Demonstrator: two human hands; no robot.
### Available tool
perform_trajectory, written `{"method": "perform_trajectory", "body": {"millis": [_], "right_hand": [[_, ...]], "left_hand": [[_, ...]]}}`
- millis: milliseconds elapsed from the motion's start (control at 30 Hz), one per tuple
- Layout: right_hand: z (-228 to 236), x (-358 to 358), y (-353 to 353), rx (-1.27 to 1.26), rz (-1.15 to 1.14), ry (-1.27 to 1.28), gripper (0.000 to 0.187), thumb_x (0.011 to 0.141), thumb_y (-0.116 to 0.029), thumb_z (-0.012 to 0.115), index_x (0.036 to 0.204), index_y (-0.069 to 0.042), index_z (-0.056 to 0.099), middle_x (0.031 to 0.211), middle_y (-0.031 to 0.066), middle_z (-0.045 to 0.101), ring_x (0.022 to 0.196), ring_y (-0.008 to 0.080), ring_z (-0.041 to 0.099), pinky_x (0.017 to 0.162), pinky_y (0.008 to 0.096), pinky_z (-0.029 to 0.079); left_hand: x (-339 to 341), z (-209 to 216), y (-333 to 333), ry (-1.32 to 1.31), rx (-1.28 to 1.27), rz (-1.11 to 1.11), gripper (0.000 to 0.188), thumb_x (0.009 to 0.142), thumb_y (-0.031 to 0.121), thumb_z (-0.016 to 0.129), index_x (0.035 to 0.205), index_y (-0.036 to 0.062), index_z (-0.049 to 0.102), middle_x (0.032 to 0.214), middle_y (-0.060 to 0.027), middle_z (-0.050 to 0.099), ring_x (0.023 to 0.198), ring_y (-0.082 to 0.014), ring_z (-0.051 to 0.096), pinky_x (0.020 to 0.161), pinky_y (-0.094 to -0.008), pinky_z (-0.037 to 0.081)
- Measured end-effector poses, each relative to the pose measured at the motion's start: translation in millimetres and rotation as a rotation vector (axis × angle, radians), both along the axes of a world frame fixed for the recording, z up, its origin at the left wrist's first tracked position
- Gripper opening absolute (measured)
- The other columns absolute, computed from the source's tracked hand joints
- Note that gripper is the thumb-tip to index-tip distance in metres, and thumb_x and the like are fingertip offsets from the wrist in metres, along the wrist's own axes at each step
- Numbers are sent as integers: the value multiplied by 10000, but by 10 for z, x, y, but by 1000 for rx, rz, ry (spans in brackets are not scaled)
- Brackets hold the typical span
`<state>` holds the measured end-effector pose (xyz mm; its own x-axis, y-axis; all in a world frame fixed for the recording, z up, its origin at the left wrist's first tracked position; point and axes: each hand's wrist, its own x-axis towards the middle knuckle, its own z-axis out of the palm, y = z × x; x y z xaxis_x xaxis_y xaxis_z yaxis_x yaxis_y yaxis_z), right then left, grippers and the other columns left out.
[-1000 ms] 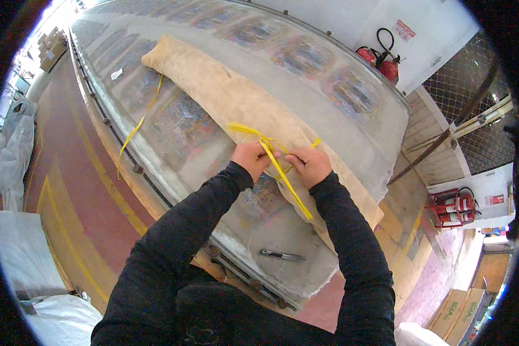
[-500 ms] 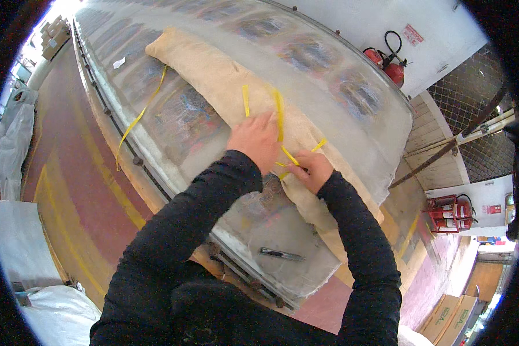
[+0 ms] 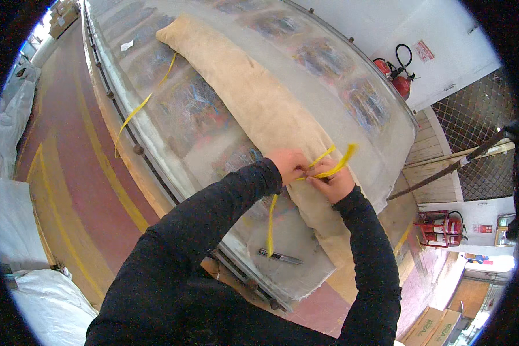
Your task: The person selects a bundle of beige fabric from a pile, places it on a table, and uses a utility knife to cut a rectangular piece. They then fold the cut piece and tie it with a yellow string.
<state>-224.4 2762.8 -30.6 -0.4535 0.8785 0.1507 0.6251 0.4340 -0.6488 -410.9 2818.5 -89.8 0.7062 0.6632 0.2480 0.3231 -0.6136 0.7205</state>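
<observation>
A long roll of beige plush fabric [image 3: 254, 86] lies slantwise across the table [image 3: 216, 167]. Near its closer end a yellow strap [image 3: 348, 154] goes round it. My left hand [image 3: 289, 165] pinches the strap on top of the roll. Just beside it, my right hand [image 3: 337, 182] has thumb and fingers closed on the same strap, with a loop standing up past the knuckles. One strap tail hangs down the near side. A second yellow strap [image 3: 139, 108] trails from the far end of the roll over the table edge.
On the table's near corner lies a slim black and silver pen-like tool [image 3: 281, 257]. A dark rail [image 3: 162, 185] runs along the left edge. Red fire extinguishers [image 3: 444, 229] stand at the right. Cardboard boxes [image 3: 432, 327] sit at the lower right.
My left hand has moved right and down to join my right hand at the strap. The strap's loose end has swung over to my right hand, and a tail now hangs toward me.
</observation>
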Motion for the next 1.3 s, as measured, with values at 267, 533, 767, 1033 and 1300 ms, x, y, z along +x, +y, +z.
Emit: {"method": "perform_trajectory", "body": {"millis": [267, 533, 767, 1033, 1300], "right_hand": [[-348, -210, -107, 431, -376, -232, 139, 762, -146, 633, 856, -108, 538, 891, 85, 577, 671, 306, 609, 521, 392, 489], [-94, -166, -126, 464, -260, -190, 152, 721, -102, 704, 819, -135, 593, 858, 83, 567, 685, 271, 605, 530, 366, 488], [-429, 478, -40, 70, -631, -570, 309, 865, -411, 491, 851, -165, 678, 779, 141, 621, 750, 340, 613, 680, 460, 483], [220, 594, -634, -81, -1114, 65, 226, 846, -190, 635, 982, -9, 649, 784, 46, 641, 606, 119, 564, 543, 257, 468], [384, -1188, 164, 133, -932, 149, 155, 855, -131, 606, 952, -15, 637, 784, 51, 633, 673, 129, 586, 610, 278, 482]], "left_hand": [[-116, 125, 96, -14, -480, 16, 188, 851, 193, 605, 911, 18, 642, 677, -78, 579, 595, -165, 595, 568, -327, 485], [-166, 233, 230, 175, 335, -207, 128, 850, 154, 555, 895, 51, 616, 729, -102, 619, 665, -266, 643, 591, -405, 514], [-336, -36, -10, 753, 217, 2, 193, 853, 222, 500, 856, 73, 623, 825, -125, 646, 767, -319, 649, 636, -468, 525], [-1446, -68, -23, 402, 83, 156, 282, 866, 370, 554, 869, 96, 619, 871, -121, 624, 822, -319, 615, 716, -423, 503], [-3544, -18, 1572, 505, -49, 724, 330, 797, 376, 635, 877, 56, 636, 865, -143, 651, 845, -301, 631, 737, -410, 503]]}}
